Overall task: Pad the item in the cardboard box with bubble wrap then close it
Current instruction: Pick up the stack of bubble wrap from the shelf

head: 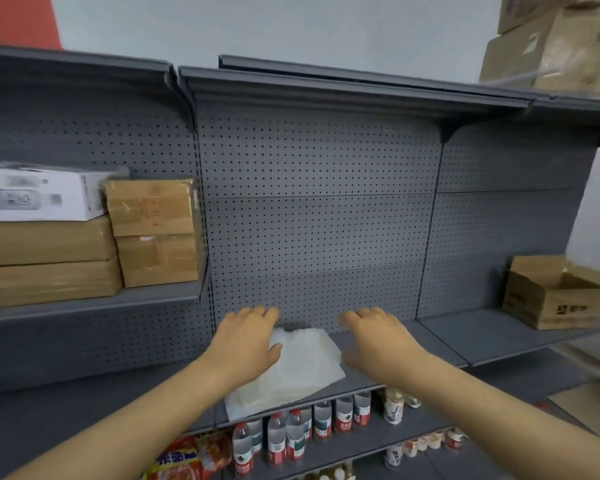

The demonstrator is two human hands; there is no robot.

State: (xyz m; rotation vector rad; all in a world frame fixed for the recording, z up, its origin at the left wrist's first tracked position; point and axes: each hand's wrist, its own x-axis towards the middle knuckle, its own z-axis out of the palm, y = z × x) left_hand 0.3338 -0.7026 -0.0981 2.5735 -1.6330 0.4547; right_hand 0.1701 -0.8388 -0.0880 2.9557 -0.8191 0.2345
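A folded sheet of white bubble wrap (298,368) lies on the grey shelf (395,344) in front of me. My left hand (246,341) reaches over its left edge, fingers spread and relaxed; whether it touches the sheet I cannot tell. My right hand (374,337) hovers just right of the sheet with loosely curved fingers, holding nothing. An open cardboard box (555,296) with raised flaps stands on the shelf at the far right. Its inside is hidden from here.
Taped cardboard boxes (153,233) and a white carton (39,194) are stacked on the left shelf. Water bottles (291,434) and cans (394,407) stand on lower shelves. More boxes (555,43) are piled on top at right. A pegboard back panel (319,209) is behind.
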